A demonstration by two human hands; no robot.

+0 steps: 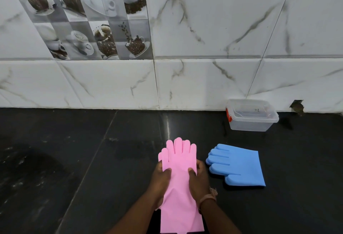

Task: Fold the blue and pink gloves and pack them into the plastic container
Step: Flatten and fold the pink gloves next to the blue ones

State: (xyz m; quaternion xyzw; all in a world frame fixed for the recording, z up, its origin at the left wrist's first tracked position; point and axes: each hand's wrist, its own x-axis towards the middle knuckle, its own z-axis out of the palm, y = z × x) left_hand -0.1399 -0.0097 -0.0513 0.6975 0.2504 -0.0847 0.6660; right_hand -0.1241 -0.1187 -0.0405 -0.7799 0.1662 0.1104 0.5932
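Noted pink gloves lying lengthwise on dark surface, tips far, cuffs near, gripped at mid-length by left hand and right hand, fingers curled round both edges.

Pink gloves, blue gloves to their right and a clear plastic container farther back are lying on the black counter.
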